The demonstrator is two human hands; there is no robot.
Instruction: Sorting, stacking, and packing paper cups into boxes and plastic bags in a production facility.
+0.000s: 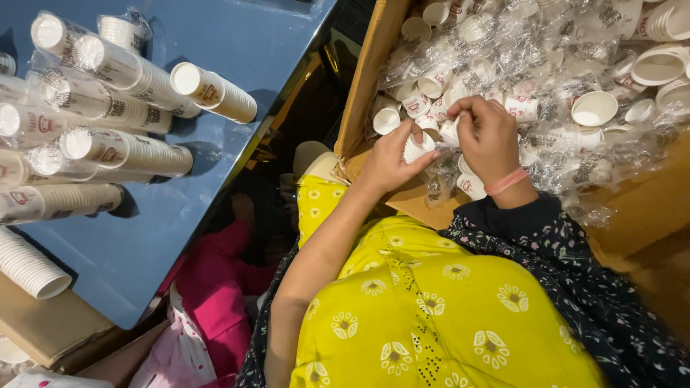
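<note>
A small stack of white paper cups (415,147) sits in the grip of the left hand (388,162), fingers curled round its ribbed sides, held just over the near edge of a cardboard box (359,86). The right hand (489,136), with a pink band (505,181) at the wrist, is closed in a pinch on a cup (451,131) and a bit of clear wrap right beside the stack; the two hands nearly touch.

The box is heaped with loose cups (594,108) and crumpled clear plastic (568,169), some cups upright, some tipped on their sides. Both forearms come up from a lap in yellow flowered cloth (431,302) with a dark flowered scarf (575,266) on the right.

Well apart to the left, a blue worktop (237,43) carries long wrapped sleeves of cups (122,147) lying on their sides, and one unwrapped stack (29,266) at its near edge. Pink fabric (208,287) lies below the worktop.
</note>
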